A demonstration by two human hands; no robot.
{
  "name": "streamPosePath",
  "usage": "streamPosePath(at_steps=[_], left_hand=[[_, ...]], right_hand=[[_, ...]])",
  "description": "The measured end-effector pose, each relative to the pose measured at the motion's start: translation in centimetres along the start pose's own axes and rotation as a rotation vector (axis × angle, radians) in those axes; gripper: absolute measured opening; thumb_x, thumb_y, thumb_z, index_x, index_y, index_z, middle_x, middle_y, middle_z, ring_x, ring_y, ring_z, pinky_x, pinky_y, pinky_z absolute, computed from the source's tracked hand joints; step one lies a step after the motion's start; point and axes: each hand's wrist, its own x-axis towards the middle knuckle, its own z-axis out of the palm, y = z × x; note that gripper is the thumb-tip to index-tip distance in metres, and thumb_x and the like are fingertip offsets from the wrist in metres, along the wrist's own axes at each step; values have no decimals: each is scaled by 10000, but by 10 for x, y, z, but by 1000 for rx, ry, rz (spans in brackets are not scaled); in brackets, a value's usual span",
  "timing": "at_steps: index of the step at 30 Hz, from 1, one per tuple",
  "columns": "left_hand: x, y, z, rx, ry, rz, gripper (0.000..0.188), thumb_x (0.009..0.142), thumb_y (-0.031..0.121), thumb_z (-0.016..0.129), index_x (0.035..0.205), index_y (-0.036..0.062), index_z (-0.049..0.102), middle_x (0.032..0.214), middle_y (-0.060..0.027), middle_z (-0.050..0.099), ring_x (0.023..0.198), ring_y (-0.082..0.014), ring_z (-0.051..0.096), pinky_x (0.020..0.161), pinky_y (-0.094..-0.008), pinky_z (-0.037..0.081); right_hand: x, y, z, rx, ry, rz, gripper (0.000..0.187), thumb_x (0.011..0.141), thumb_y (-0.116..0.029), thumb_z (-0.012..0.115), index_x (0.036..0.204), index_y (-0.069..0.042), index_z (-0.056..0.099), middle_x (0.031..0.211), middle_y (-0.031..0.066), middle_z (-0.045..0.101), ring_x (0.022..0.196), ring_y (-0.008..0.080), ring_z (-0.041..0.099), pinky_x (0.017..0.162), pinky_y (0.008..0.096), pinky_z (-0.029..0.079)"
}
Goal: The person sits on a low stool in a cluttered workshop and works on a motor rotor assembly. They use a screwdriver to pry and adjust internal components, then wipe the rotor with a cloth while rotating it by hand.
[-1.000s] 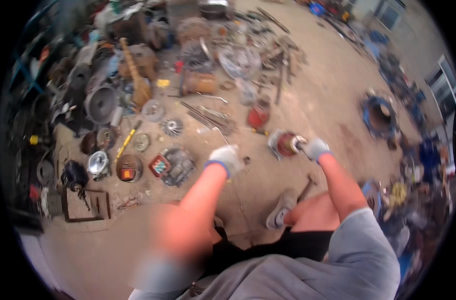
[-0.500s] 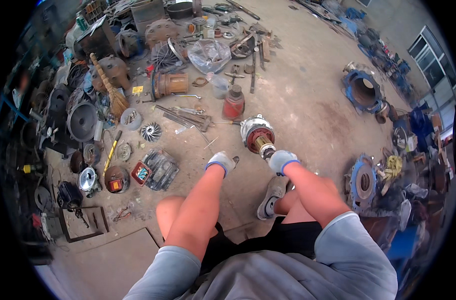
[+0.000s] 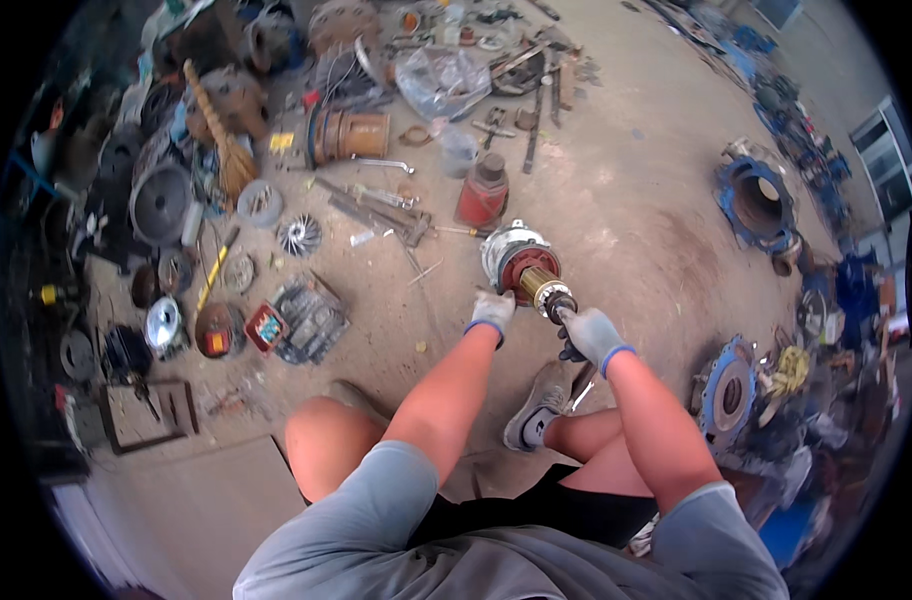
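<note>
A pump shaft assembly (image 3: pixel 536 283) stands on the floor in front of me, its silver housing at the far end, then a red-brown flange, a brass-coloured sleeve and a dark shaft end toward me. My right hand (image 3: pixel 588 335), in a grey-white work glove with dark fingers, is closed around the shaft end. My left hand (image 3: pixel 494 311), gloved alike, has its fingers bent against the near left side of the red-brown flange. The undersides of its fingertips are hidden. Just beyond the housing is a red bottle jack (image 3: pixel 483 192).
Left of the assembly lie a bladed impeller (image 3: pixel 300 236), a black tool case (image 3: pixel 311 318), wrenches (image 3: pixel 383 196) and a broom (image 3: pixel 216 140). At right are a blue flanged casing (image 3: pixel 756 203) and a blue ring flange (image 3: pixel 728 392). My shoe (image 3: pixel 538 405) is close below the right hand.
My left hand has moved right and forward, from open air to the flange. The right hand has shifted slightly right and down along the shaft end. The view has tilted a little.
</note>
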Motion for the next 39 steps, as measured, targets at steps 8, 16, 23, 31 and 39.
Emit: streamPosePath(at_steps=[8,16,23,31,39], left_hand=[[61,-11,48,88,-161,188,623,1016,388,662,1437,-57,548,1385,-305,663,1291,-442,655,1100,-473,528],[62,9,43,129,-280,136,464,1009,382,652,1339,62,709,1379,-243,694,1293,-410,663,1094,-490,535],[104,-31,17,293,-288,202,454,979,257,584,1385,101,717,1454,-211,655,1362,-390,621,1129,-473,518],[38,-78,5,321,-252,159,439,985,228,555,1360,85,736,1423,-234,672,1355,-393,629,1109,-469,526],[-60,-163,-35,567,-384,255,423,1003,233,540,1355,91,726,1381,-239,686,1298,-393,654,1068,-471,546]], right_hand=[[28,83,18,-352,118,-233,563,1066,-473,588,898,36,759,818,309,716,822,493,719,787,563,557],[-7,12,26,17,66,121,478,1070,-367,667,1081,111,693,904,164,758,602,272,747,528,368,609],[-22,4,65,-1060,-94,-395,680,1104,-541,457,1012,61,760,995,318,755,939,478,748,853,555,587],[-45,41,46,-1204,-164,-566,613,1090,-561,447,1089,-48,784,1021,324,745,1027,503,721,942,587,554],[-102,-47,77,-972,-92,-553,649,1001,-616,534,1099,-38,812,1126,250,774,1064,449,743,978,522,573]])
